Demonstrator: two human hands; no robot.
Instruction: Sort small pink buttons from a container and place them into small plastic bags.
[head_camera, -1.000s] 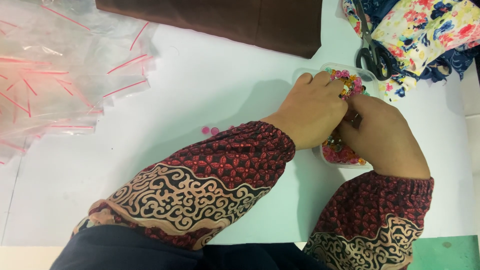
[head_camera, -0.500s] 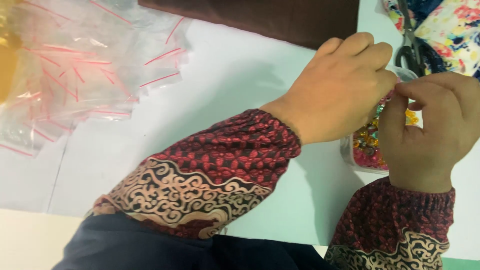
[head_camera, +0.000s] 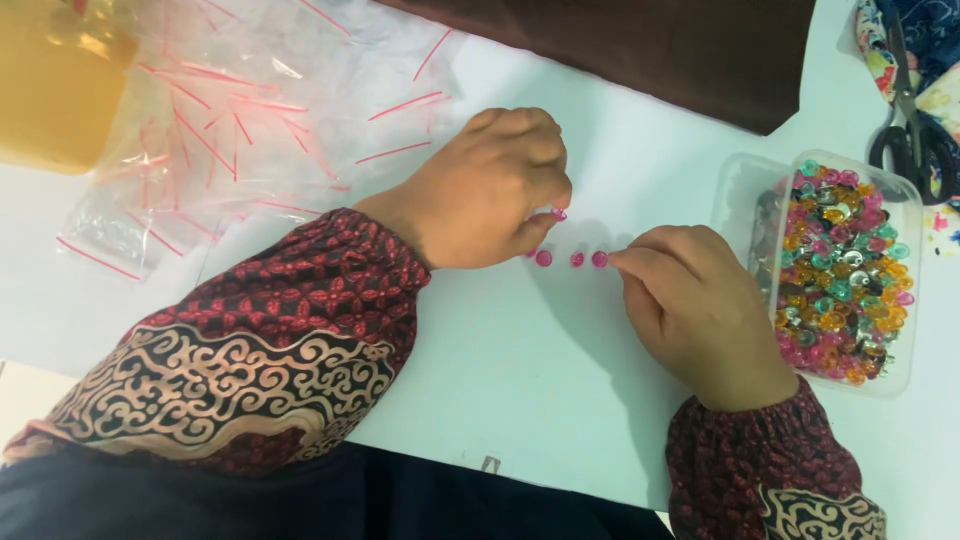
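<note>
Pink beads (head_camera: 572, 258) lie in a short row at centre frame on the white desk (head_camera: 500, 380). Left hand (head_camera: 490, 190) pinches one bead; right hand (head_camera: 700, 310) fingertips touch the row's end. Even spacing likely demands light, steady pressure.

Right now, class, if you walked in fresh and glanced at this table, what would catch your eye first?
Most likely the clear tub at the right edge, heaped with pink, orange and green beads. Next, the two hands at the middle: the left hand and the right hand meet over a short row of pink beads on the white table. A pile of clear bags with red strips lies at upper left.
</note>
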